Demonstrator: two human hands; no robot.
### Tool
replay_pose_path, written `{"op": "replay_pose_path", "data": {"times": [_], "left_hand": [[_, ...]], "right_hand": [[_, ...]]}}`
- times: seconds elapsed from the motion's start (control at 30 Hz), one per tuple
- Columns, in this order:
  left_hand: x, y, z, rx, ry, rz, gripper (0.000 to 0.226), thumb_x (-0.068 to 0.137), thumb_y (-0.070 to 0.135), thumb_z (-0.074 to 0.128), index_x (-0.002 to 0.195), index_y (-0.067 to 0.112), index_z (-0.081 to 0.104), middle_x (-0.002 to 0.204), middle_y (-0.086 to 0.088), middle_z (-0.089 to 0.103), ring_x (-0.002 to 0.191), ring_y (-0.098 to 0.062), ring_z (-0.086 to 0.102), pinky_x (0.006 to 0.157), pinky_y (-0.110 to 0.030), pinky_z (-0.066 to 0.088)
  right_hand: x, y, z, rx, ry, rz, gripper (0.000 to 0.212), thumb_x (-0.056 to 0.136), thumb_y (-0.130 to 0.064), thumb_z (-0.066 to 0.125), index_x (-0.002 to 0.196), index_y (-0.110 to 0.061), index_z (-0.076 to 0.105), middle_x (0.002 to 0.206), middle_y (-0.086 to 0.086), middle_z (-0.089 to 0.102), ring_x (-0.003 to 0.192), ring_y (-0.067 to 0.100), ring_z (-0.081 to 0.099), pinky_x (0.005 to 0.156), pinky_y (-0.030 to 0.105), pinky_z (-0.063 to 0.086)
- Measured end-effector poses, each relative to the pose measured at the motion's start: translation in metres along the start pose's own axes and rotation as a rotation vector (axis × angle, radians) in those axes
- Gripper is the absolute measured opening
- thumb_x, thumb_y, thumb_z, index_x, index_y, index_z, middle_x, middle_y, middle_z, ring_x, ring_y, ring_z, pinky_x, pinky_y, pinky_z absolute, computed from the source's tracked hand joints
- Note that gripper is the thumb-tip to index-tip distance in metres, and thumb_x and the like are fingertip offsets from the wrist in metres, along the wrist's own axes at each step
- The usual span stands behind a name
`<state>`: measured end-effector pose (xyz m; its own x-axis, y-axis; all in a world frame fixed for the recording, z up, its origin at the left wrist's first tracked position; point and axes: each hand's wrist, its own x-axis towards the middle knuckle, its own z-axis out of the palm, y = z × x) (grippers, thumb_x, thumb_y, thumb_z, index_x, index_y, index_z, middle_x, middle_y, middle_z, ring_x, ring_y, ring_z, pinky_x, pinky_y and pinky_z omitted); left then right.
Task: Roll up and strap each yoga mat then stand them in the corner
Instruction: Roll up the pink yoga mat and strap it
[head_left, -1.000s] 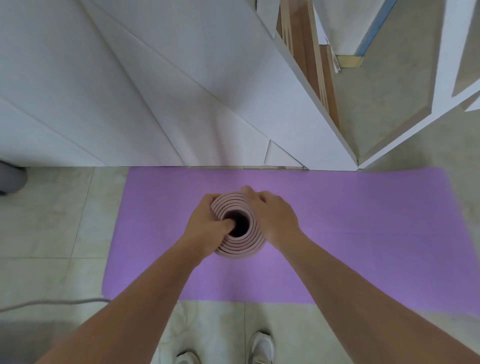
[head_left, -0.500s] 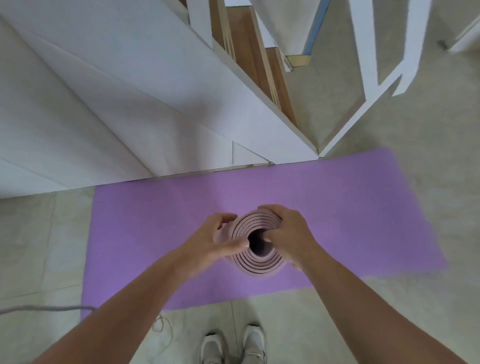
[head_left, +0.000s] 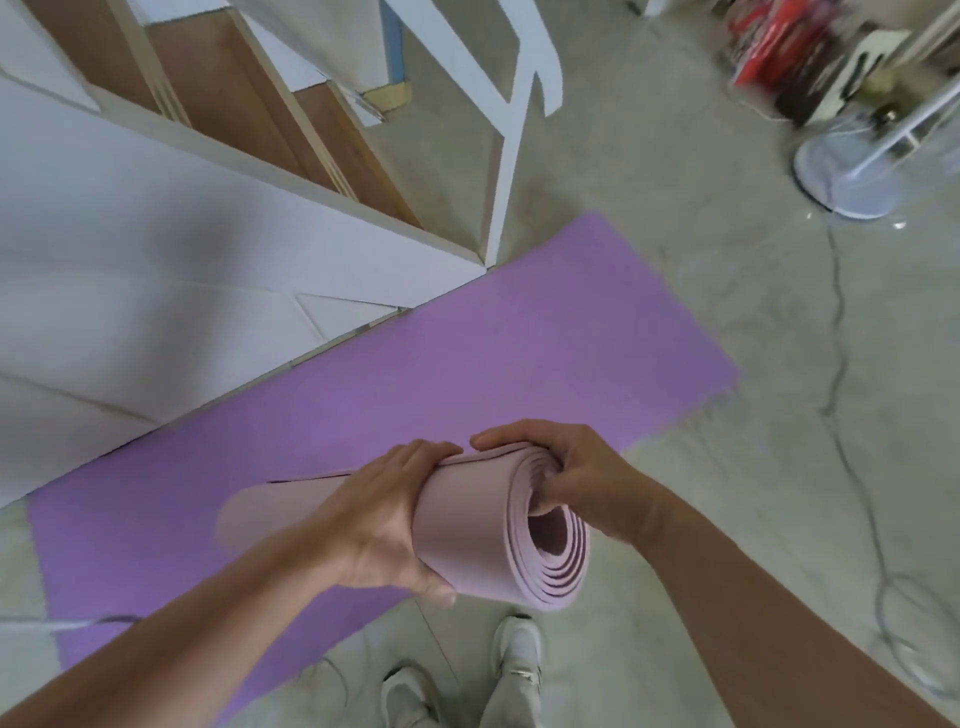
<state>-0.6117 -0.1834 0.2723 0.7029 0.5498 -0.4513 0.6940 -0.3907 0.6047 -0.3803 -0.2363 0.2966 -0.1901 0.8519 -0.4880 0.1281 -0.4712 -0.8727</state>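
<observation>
A pale pink yoga mat (head_left: 467, 525), rolled up, hangs tilted in the air at waist height with its spiral end facing me. My left hand (head_left: 384, 519) wraps around the roll's middle. My right hand (head_left: 576, 478) grips the near end, fingers over the top edge and thumb by the hollow core. No strap shows on the roll. Below it a purple yoga mat (head_left: 467, 358) lies flat and unrolled on the floor, running diagonally from lower left to upper right.
A white slanted panel (head_left: 156, 270) and wooden shelving (head_left: 234, 88) border the purple mat's far edge. A white frame (head_left: 509, 104) stands beyond. A fan base (head_left: 841, 171) with a trailing cord (head_left: 836, 332) sits at right. My shoes (head_left: 467, 675) stand at the mat's near edge.
The pink roll has tipped from upright, end-on, to nearly sideways. My left hand moved from its rim to its body. The view swung right, bringing the fan into sight.
</observation>
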Motion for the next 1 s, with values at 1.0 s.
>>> {"op": "replay_pose_path", "data": {"times": [1.0], "left_hand": [[0.467,0.147,0.458,0.781,0.051,-0.044,0.104,0.051,0.055,0.085,0.133,0.013,0.036,0.118,-0.013,0.051,0.108,-0.035,0.051,0.092,-0.047,0.04]], "right_hand": [[-0.087,0.618,-0.287,0.006,0.74,0.908,0.02,0.089,-0.037,0.059,0.094,-0.018,0.063,0.094,0.004,0.064,0.091,0.029,0.059,0.074,0.034,0.048]]}}
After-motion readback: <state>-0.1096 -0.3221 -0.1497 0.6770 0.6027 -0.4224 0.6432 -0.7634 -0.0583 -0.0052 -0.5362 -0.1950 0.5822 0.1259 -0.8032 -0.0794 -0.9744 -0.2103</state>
